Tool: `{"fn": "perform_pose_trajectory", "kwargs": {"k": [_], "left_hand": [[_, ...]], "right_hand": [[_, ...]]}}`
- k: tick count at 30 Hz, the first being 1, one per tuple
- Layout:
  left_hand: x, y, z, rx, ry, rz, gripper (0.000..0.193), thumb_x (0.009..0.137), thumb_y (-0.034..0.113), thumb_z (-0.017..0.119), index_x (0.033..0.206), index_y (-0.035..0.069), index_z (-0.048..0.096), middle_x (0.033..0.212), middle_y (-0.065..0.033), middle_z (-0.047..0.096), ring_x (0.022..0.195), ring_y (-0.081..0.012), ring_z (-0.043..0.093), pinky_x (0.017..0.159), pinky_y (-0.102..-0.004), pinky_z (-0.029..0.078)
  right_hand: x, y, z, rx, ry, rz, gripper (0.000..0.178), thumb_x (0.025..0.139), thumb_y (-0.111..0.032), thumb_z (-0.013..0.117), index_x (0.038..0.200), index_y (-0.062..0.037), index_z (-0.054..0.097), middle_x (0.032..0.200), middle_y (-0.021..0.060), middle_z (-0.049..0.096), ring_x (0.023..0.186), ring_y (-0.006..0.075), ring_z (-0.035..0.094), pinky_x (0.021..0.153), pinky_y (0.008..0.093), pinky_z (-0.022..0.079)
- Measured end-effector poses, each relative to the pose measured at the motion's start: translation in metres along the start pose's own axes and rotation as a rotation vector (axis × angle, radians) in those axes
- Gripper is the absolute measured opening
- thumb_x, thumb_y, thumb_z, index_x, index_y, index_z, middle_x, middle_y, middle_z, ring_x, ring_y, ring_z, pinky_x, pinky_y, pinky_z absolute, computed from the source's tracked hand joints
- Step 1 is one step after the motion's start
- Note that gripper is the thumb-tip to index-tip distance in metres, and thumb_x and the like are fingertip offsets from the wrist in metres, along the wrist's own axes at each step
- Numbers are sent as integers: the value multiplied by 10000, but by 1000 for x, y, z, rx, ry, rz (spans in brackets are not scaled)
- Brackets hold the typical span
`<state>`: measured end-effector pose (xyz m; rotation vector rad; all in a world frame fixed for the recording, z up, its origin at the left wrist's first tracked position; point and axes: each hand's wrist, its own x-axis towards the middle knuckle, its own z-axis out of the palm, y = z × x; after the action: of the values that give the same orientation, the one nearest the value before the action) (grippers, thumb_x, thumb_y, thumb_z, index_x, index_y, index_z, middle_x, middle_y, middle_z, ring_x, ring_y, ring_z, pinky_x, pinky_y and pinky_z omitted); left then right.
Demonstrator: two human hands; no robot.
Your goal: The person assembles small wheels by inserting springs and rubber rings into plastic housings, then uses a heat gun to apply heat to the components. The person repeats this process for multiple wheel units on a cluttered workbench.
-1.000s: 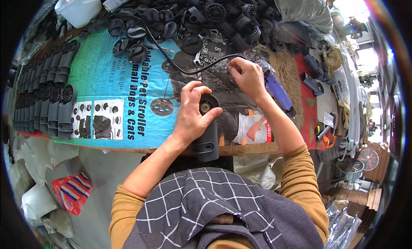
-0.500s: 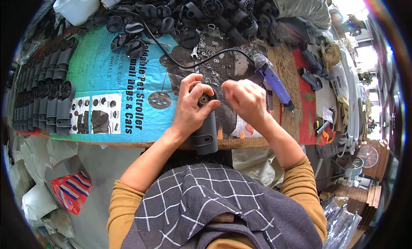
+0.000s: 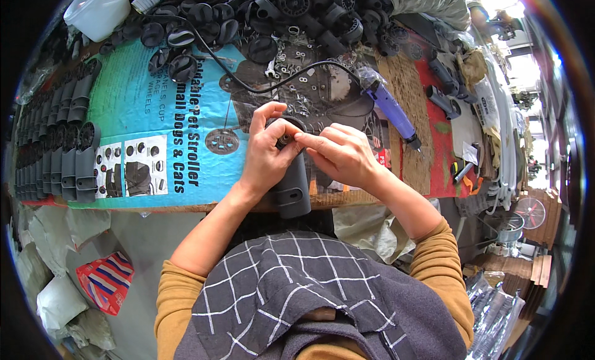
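Note:
My left hand point(image 3: 268, 150) is closed around the round upper end of a dark grey plastic tube-shaped part point(image 3: 291, 189). Its lower end, with a small slot, points toward me over the table's front edge. A small round metal piece sits in the round end, partly covered by my fingers. My right hand point(image 3: 344, 151) reaches in from the right, fingers curled and the index fingertip at that round end beside my left thumb. Whatever those fingertips may pinch is hidden. A purple electric screwdriver point(image 3: 392, 115) lies to the right of my hands.
Rows of similar grey parts point(image 3: 77, 161) stand at the left on blue printed cardboard point(image 3: 186, 124). Black knobs point(image 3: 183, 67) and plastic joints are heaped at the back. Loose metal hardware point(image 3: 300, 71) lies mid-table under the black cable point(image 3: 248, 87). A white tub point(image 3: 98, 16) stands back left.
My right hand has come left and down, from a raised curled pose to touching the part's round end. The left hand keeps its hold on the part.

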<state>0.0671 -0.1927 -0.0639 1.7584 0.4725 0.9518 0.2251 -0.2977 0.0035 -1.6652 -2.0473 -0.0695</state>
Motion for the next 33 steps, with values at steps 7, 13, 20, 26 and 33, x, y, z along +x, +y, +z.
{"fn": "perform_pose_trajectory", "kwargs": {"k": [7,13,20,26,33], "left_hand": [[1,-3,1,-6,14,20,167,751,109,805,801,60,654,1253,-129,463,1117,-285,493,906,-379,452],[0,-2,1,-11,5,3,186,750,137,809,797,70,642,1233,-125,473,1125,-297,481,940,-404,417],[0,-4,1,21,13,10,188,746,159,806,811,89,645,1219,-113,493,1115,-306,482,960,-427,390],[0,-3,1,17,14,-9,183,751,139,802,813,84,638,1224,-114,489,1106,-294,486,954,-414,404],[1,0,0,40,10,10,179,745,111,800,812,88,635,1224,-118,494,1108,-303,483,949,-413,408]], "right_hand": [[-65,114,-42,-500,-28,705,570,715,-144,729,1246,-56,542,1099,176,614,1071,348,564,960,432,440],[-60,129,-62,-211,5,867,609,625,-130,719,1184,-9,512,1059,181,600,1011,345,590,907,404,466],[-12,34,-51,778,605,693,646,781,-66,675,1294,-70,283,1002,127,588,918,207,617,778,356,514],[27,-1,-35,1031,771,578,513,825,-177,697,1211,-90,370,860,130,606,786,217,625,762,364,518],[61,-46,-46,1382,665,291,661,812,-646,583,1219,-137,467,823,100,593,724,227,566,747,412,427]]}}
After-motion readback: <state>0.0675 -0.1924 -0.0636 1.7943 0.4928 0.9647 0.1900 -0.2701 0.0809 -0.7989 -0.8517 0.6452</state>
